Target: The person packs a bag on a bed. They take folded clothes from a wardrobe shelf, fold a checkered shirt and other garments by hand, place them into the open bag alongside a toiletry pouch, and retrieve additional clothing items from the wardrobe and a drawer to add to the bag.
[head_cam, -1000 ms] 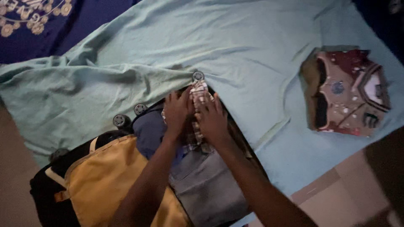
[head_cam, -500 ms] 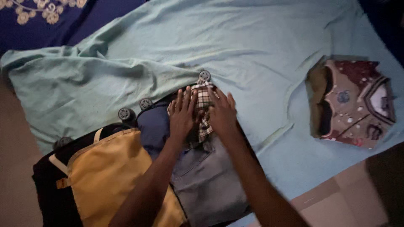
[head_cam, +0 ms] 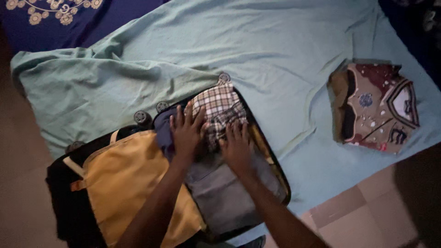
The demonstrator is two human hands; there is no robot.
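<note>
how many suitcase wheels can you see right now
4: small round grey wheels along the open black suitcase's far edge, at and, against the pale green sheet. Others may be hidden.

Both hands, left hand (head_cam: 186,133) and right hand (head_cam: 236,147), press flat on checked cloth (head_cam: 219,108) inside the open suitcase (head_cam: 271,158); a folded shirt (head_cam: 374,108) lies far right.

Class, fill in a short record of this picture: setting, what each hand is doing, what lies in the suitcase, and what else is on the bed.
Setting: open suitcase on a pale green sheet
Left hand: flat, fingers spread, on a dark blue garment
Right hand: flat on the checked shirt
Also in suitcase: grey clothing
Suitcase lid: yellow lining, folded open to the left
Wheels: at the far end of the case
Elsewhere on bed: folded brown and maroon patterned garment, apart from the suitcase
</note>
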